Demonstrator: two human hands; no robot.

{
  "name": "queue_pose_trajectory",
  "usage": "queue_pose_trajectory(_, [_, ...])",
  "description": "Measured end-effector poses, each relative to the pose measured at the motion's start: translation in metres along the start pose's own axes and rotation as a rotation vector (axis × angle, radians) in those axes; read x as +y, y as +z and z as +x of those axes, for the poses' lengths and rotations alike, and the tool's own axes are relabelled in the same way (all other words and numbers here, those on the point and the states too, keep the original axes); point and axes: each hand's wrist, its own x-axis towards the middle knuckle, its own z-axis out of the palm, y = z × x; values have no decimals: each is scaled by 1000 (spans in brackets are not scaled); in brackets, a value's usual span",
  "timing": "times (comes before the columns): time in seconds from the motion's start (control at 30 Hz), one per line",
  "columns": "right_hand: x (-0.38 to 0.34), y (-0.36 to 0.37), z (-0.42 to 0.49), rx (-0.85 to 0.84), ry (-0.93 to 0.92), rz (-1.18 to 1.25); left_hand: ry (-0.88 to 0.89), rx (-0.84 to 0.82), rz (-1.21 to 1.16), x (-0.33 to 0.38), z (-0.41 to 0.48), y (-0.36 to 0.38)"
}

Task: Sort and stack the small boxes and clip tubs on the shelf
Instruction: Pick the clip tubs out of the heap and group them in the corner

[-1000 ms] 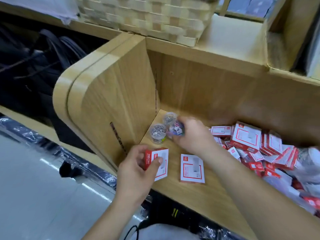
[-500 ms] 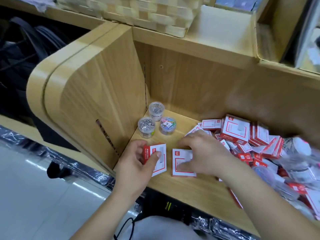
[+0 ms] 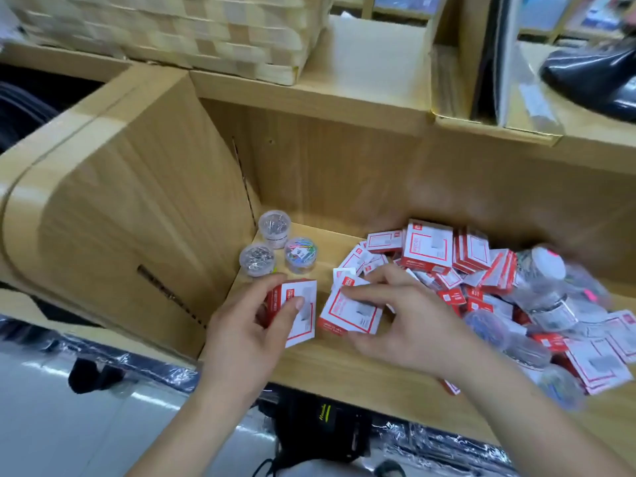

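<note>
Three clear clip tubs (image 3: 275, 244) stand together in the shelf's back left corner. My left hand (image 3: 246, 333) grips a red-and-white small box (image 3: 303, 313) near the shelf's front left, thumb on its face. Just to its right, my right hand (image 3: 401, 327) pinches a second red-and-white box (image 3: 349, 311) and tilts it off the wooden shelf (image 3: 344, 366). A jumbled heap of small boxes (image 3: 447, 266) and more clip tubs (image 3: 547, 270) fills the shelf's right half.
A wooden side panel (image 3: 137, 235) walls the shelf on the left. A woven basket (image 3: 192, 32) sits on the ledge above. A black object (image 3: 595, 80) lies at the upper right. Plastic-wrapped goods and a black bag (image 3: 320, 425) lie below the shelf's front edge.
My right hand set the coloured clip tub down by the other two, then came forward and took hold of the second box, lifting one edge. My left hand kept its box.
</note>
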Motion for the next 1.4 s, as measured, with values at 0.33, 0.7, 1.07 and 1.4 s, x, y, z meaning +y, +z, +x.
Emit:
queue_pose_trajectory(0.33, [66,-110,-85,272,170,-55,79,-121,-300,103,-38,102])
queue_pose_trajectory(0.7, [230,-201,-259,473,495,-53,116,-426,-353,209,-137,312])
queue_pose_trajectory(1.07, [350,-190,-306,491,734,-23,-172,-525,-296,215,-206,430])
queue_pose_trajectory(1.4, [327,-157,-316,284,454,-271,438,-449,7,209,-193,379])
